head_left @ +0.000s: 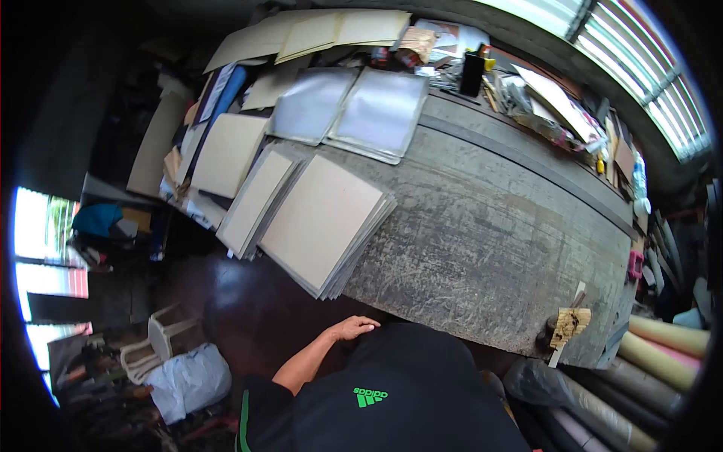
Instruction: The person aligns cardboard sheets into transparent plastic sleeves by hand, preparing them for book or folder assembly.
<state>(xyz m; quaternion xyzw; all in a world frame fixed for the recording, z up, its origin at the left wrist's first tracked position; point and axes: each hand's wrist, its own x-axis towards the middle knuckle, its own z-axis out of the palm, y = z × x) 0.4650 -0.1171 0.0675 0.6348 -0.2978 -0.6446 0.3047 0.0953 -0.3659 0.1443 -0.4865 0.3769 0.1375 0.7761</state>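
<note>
My left hand (355, 328) is by my body, just off the front edge of the workbench (482, 241). Its fingers are stretched out to the right, and nothing shows in them. Closest to it is a stack of cream boards (322, 218) with grey edges, which overhangs the bench edge. A narrower stack of similar boards (260, 197) lies left of that. Behind the stacks, two shiny clear-covered sheets (312, 104) lie side by side. My right hand is not in view.
A yellowish wooden block (570, 325) sits at the bench's front right corner. Along the back are large cream sheets (309, 36), a black upright box (472, 74) and loose papers. Rolls of material (663, 358) stand at right; a white chair (162, 339) and a plastic bag (190, 380) are at lower left.
</note>
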